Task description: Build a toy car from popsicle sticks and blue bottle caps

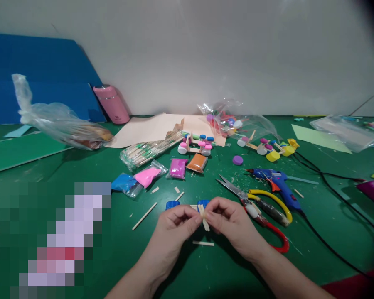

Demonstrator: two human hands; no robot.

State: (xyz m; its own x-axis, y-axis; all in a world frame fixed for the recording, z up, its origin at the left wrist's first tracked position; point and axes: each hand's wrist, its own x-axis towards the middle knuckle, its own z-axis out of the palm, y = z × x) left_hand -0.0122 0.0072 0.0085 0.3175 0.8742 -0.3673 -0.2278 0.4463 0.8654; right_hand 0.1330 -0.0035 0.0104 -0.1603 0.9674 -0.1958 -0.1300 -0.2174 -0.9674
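Note:
Two short wooden sticks [206, 224], lying side by side, are pinched between my hands near the front middle of the table. My left hand [181, 224] holds them from the left with thumb and forefinger. From the right, my right hand [226, 216] pinches them at the same spot. Just behind my fingers are a blue cap [172, 204] and another blue cap [202, 203], with pale sticks between them. A loose stick [203, 243] lies below my hands, and a longer one [144, 216] lies to the left.
Scissors [232, 187], yellow-handled pliers [269, 199] and a blue glue gun [277, 182] with its black cord lie to the right. Behind are clay packets [177, 167], bagged sticks [149, 149] and small wheeled models [195, 145]. A pink bottle [112, 104] leans at the back left.

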